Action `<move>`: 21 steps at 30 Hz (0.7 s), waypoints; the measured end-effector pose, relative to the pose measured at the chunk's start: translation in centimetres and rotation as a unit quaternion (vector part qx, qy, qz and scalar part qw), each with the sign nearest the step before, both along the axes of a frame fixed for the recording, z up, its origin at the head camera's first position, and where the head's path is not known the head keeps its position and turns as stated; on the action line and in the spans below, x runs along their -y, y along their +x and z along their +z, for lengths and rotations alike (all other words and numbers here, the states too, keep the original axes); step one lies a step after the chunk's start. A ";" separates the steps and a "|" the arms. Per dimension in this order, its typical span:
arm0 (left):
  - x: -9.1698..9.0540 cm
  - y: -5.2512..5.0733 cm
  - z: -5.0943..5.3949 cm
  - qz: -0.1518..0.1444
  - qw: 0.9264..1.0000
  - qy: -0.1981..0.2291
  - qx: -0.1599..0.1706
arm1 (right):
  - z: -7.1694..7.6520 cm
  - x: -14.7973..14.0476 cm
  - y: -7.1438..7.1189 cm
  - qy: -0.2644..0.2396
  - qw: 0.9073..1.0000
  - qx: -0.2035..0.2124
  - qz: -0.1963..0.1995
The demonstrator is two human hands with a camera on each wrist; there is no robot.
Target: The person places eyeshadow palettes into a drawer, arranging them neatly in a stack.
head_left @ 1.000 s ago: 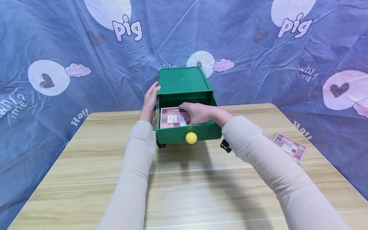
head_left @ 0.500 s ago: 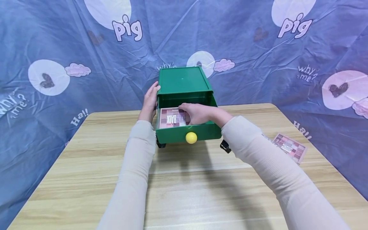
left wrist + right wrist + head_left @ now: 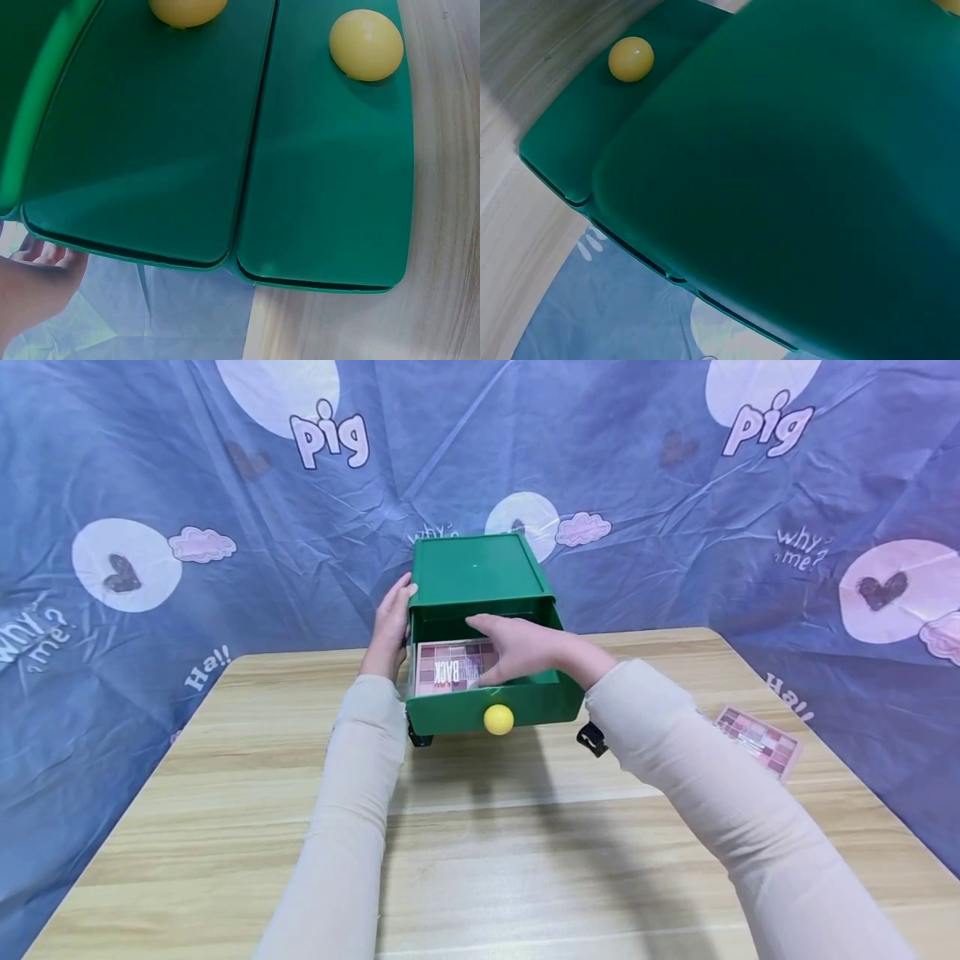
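A green drawer cabinet (image 3: 480, 567) stands at the back of the table, its top drawer (image 3: 450, 716) pulled out by a yellow knob's (image 3: 498, 719) side. Inside the drawer, at the left, lies a pink eyeshadow palette (image 3: 442, 668) with "BACK" lettering. My right hand (image 3: 525, 647) hovers over the drawer, thumb and fingers spread apart beside the palette's right part, which it partly hides. Along the cabinet's left side rests my left hand (image 3: 390, 627), fingers fairly straight; the left wrist view shows part of this hand (image 3: 45, 281) behind the cabinet's edge. The right wrist view shows no hand.
A second palette (image 3: 759, 742) lies on the wooden table (image 3: 480, 860) at the right, partly behind the right sleeve. Lower drawers (image 3: 322, 180) with yellow knobs (image 3: 366, 45) are shut. A blue printed cloth (image 3: 637, 460) hangs behind the table.
My right hand has lifted slightly and spread its thumb and fingers, letting go of the palette, which stays in the drawer. My left hand has not moved.
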State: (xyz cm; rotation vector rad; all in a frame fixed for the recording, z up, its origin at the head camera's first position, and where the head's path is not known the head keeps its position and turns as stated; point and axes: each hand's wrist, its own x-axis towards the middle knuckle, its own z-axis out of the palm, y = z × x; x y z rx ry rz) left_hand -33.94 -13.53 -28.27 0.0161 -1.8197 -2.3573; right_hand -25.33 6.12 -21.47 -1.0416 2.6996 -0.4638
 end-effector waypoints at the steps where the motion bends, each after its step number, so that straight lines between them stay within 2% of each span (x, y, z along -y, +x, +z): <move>1: 0.0 0.0 0.0 0.003 1.000 -0.001 0.001 | 0.1 -0.1 0.1 -0.004 1.000 -0.001 -0.002; 5: 0.0 -0.2 -0.3 0.010 1.000 -0.005 -0.007 | 0.6 -0.5 0.4 -0.018 1.000 0.003 -0.013; 11: 0.0 -0.6 -0.8 0.001 1.000 0.005 -0.027 | 1.5 -1.4 1.1 -0.050 0.999 -0.003 -0.019; 14: -0.1 -0.4 -0.5 0.003 1.000 -0.005 -0.020 | 2.0 -2.1 1.5 -0.070 0.997 -0.018 -0.023; 21: 0.0 -0.1 -0.2 -0.010 1.000 0.011 -0.009 | 2.8 -4.2 2.3 -0.104 0.993 -0.042 -0.048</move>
